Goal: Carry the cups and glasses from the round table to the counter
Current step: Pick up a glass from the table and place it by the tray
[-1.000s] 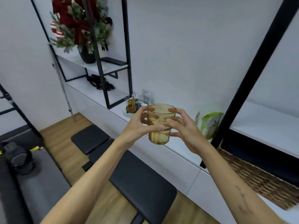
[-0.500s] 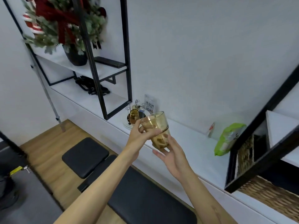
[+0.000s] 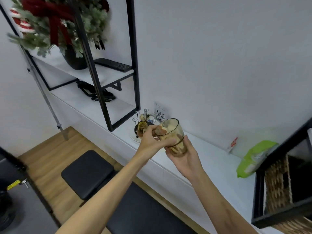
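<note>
Closest to us are our two bare forearms reaching out over a black padded bench [image 3: 146, 211] and the wood floor. Our left hand [image 3: 152, 141] has its fingers curled around the side of the glass [image 3: 172, 136], thumb across the front, and our right hand [image 3: 184, 157] cups it from below with fingers wrapped around the base, so both hands are gripping it. The glass is an amber-tinted see-through tumbler, wider at the rim, with a stepped narrower base, tilted so its mouth leans toward the upper left; we can see our fingers right through it. It's up in the air just above the front part of the white surface [image 3: 211, 159], not touching it. Just behind it on that surface sits a small wire rack [image 3: 143, 122] on a plate with another amber glass in it, next to a QR code sign [image 3: 160, 114]. Off to the right there's a green packet [image 3: 253, 159] and a wicker basket [image 3: 276, 184]. Further back, a black-framed shelf [image 3: 108, 76] carries a keyboard [image 3: 114, 65] and a dark vase of greenery with a red bow [image 3: 57, 26].
</note>
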